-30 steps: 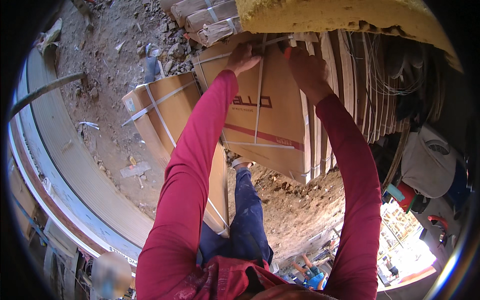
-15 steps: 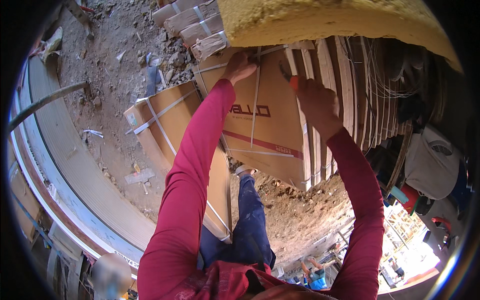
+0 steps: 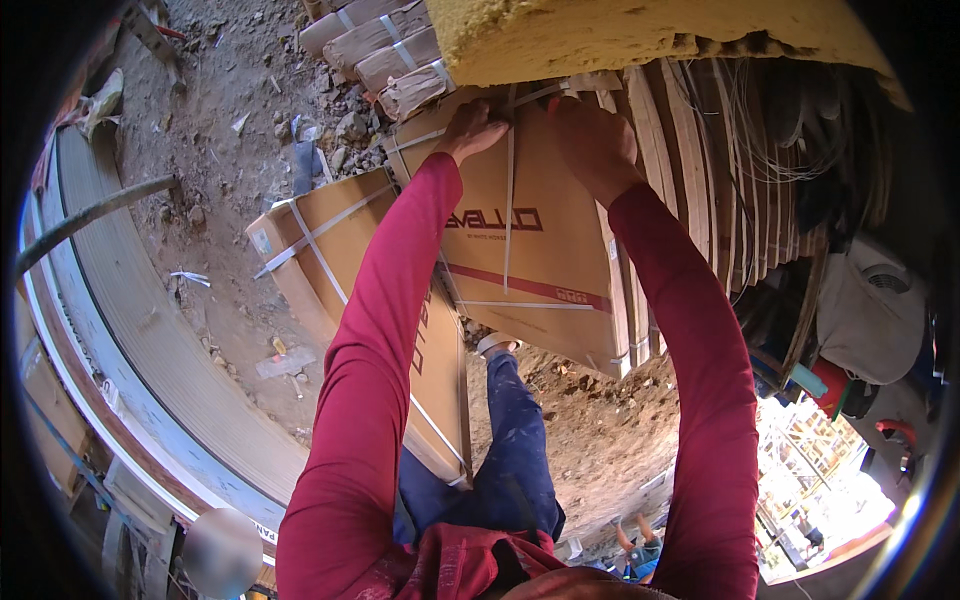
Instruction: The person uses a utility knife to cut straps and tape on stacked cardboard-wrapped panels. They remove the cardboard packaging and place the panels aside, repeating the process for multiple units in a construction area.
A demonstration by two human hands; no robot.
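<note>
A large flat brown carton (image 3: 545,270), bound with white straps, leans upright in front of me. My left hand (image 3: 475,130) is at its upper part, fingers curled, fingertips right beside the upright white strap (image 3: 510,190). Whether they pinch the strap is hidden. My right hand (image 3: 595,145) is closed around a hand tool at the carton's top edge. Just an orange bit of the tool (image 3: 553,103) shows now; earlier it had a dark curved tip. A second strapped carton (image 3: 345,225) leans under my left forearm.
More cartons and panels (image 3: 690,170) stand in a row on the right, with loose wire (image 3: 790,130) over them. A rough yellow block (image 3: 600,40) overhangs the top. Long pale panels (image 3: 150,300) lie at left. Rubble (image 3: 350,125) covers the dirt floor. A grey bag (image 3: 870,310) is at right.
My right hand has moved left and up with the tool, from beside the carton's right edge to its top edge by the strap. The left hand has barely shifted.
</note>
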